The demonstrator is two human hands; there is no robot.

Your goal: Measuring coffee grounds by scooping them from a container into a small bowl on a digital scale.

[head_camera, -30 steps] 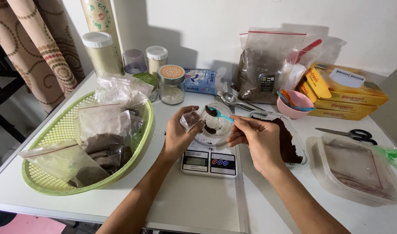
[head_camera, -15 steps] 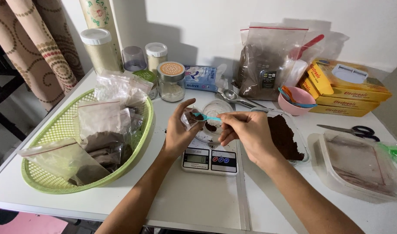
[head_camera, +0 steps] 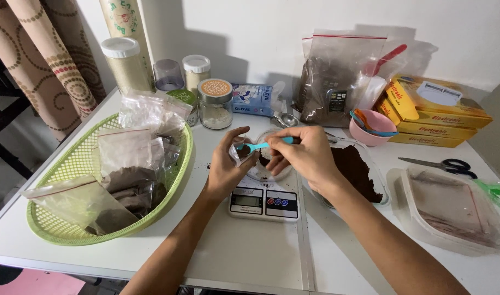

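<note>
Since a second ago, the small teal spoon (head_camera: 263,145) has swung from a tilted pose above the cup to lie almost level, its bowl now at the mouth of the little clear bag (head_camera: 240,155), and both hands have drawn closer together over the scale (head_camera: 264,201). The left hand (head_camera: 228,166) is closed on the bag, pinching its rim open between thumb and fingers just above the clear cup (head_camera: 269,170) that sits on the scale's platform. The right hand (head_camera: 304,153) grips the spoon's handle at its far end, fingers curled around it. Dark powder shows inside the bag and cup, and a larger heap lies in the clear tray (head_camera: 359,172) just right of the scale. The bag looks thin, limp and very light, so it would fold unless held at the rim; the spoon appears to be stiff, light plastic, best held by the handle tip and kept level. A green basket (head_camera: 58,226) of filled bags stands to the left, well apart.
</note>
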